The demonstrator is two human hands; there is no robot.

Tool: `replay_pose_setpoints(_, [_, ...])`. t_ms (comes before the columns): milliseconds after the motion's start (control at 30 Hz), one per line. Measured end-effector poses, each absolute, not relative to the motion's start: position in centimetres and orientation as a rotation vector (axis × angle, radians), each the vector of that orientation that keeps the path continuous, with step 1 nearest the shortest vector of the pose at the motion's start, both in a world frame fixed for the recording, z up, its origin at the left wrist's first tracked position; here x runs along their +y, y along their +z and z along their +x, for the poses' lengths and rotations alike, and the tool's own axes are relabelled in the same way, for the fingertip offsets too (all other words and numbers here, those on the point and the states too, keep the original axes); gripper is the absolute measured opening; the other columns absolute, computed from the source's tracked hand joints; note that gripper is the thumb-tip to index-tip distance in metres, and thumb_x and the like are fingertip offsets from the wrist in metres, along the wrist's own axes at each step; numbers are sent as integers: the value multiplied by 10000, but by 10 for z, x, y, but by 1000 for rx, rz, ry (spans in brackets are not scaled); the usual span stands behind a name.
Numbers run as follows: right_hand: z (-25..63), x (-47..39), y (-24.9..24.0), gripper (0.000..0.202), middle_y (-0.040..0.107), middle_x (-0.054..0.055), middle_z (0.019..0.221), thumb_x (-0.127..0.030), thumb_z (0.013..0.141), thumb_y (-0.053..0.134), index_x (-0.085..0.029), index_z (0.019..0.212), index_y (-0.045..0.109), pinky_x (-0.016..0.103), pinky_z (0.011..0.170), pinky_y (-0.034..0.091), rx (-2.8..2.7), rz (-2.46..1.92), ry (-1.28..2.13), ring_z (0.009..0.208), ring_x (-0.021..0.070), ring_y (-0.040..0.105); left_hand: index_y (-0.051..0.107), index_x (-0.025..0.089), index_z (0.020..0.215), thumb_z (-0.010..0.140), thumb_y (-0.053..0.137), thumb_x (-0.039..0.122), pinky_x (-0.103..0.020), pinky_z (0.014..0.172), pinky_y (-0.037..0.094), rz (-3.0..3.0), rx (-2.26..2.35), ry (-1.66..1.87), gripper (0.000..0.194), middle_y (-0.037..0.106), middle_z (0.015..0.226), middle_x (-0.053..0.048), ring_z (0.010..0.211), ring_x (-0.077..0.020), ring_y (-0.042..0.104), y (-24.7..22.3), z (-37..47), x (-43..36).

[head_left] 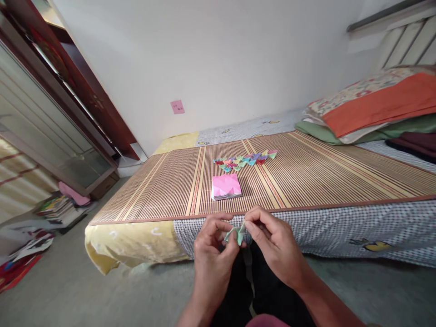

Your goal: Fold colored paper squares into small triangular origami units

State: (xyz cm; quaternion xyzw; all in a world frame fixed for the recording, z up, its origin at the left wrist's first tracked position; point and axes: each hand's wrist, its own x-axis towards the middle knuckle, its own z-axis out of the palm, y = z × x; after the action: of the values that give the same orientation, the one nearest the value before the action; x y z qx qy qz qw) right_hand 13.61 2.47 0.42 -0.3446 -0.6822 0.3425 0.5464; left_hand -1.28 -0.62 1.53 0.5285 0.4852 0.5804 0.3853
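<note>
Between my two hands, just in front of the bed's edge, is a small light-green origami piece [239, 234] with pointed flaps. My left hand [215, 247] pinches its body between thumb and fingers. My right hand [272, 245] grips the upper right flap with thumb and forefinger. Beyond them on the mat lies a stack of square folding paper [226, 186], its top sheet pink and creased. Farther back, several small folded paper figures [248, 159] in many colours stand close together in rows.
A striped bamboo mat [163, 181] covers the bed, over a checked and yellow sheet [143, 243]. Pillows [381, 104] and folded bedding lie at the right. A pink note [177, 107] is on the wall. Books [56, 206] are piled on the left.
</note>
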Motion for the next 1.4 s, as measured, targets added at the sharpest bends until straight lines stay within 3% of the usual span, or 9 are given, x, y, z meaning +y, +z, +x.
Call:
replay_pose_setpoints(300, [136,26,1,171,569,-7,815,-258,1040,526,-215,887,590,242,618,466,-1563,-794,816,691,138,564,707,173,779,885,680,177,-263,664,532,1603,1328,1399,110,685,1054,-83,798,-168,663,5,-16,2])
replay_pose_setpoints(567, [130,22,5,149,601,6,821,-197,981,566,-215,833,581,269,677,486,-1590,-836,661,739,156,594,697,186,760,896,662,141,-257,687,498,1797,1437,1476,148,686,1017,-55,804,-155,660,8,-14,0])
replay_pose_setpoints(1000, [129,20,11,110,678,12,812,-133,864,513,-218,863,582,282,690,522,-1648,-1005,561,736,177,665,738,207,864,957,667,226,-291,762,534,1703,1355,1500,119,702,1016,-58,905,-194,683,5,-8,-3])
replay_pose_setpoints(1167, [129,23,13,121,692,18,830,-123,813,530,-217,861,589,305,744,527,-1628,-1047,621,794,196,681,792,226,985,969,658,222,-301,811,539,1617,1308,1470,135,747,1007,-57,929,-204,709,4,-6,-6])
replay_pose_setpoints(1400, [124,22,9,175,688,19,857,-77,819,522,-214,894,600,307,770,516,-1618,-1047,544,829,200,679,790,196,1018,940,704,272,-278,749,541,1381,1238,1454,139,787,913,-59,815,-194,722,2,-1,-6])
